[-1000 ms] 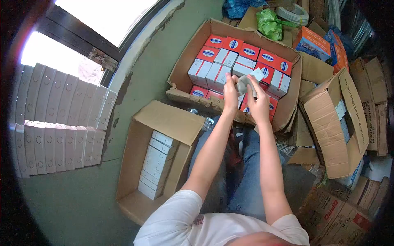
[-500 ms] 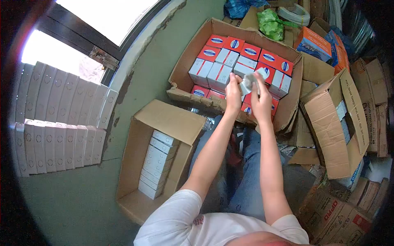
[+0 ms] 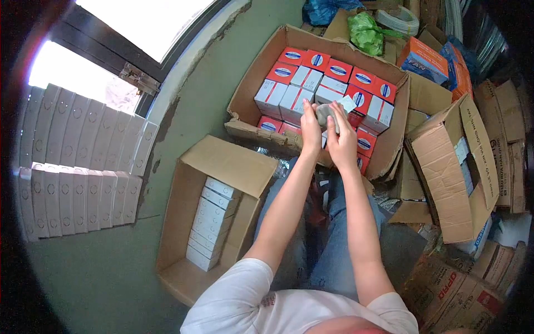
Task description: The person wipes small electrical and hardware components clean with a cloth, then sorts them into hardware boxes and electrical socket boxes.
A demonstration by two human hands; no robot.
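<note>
Between my two hands is a small grey roundish item (image 3: 325,113), over the near part of a large open carton (image 3: 253,133). My left hand (image 3: 311,127) presses on its left side, and my right hand (image 3: 342,136) wraps its right side. A pale flat piece (image 3: 348,103) sticks out beyond my right fingertips; whether it is joined to the grey item I cannot tell. Red-and-white boxes (image 3: 337,70) and white-and-grey boxes (image 3: 271,93) fill much of the carton beneath and beyond my hands.
A smaller open carton (image 3: 177,222) at left holds stacked white boxes (image 3: 211,222). Two rows of white boxes (image 3: 83,131) stand by the window. Open carton (image 3: 445,172), orange boxes (image 3: 425,58) and a green bag (image 3: 365,33) lie right and behind.
Both hands have moved slightly left and closer together around the grey item. The pale piece now shows past my right fingertips.
</note>
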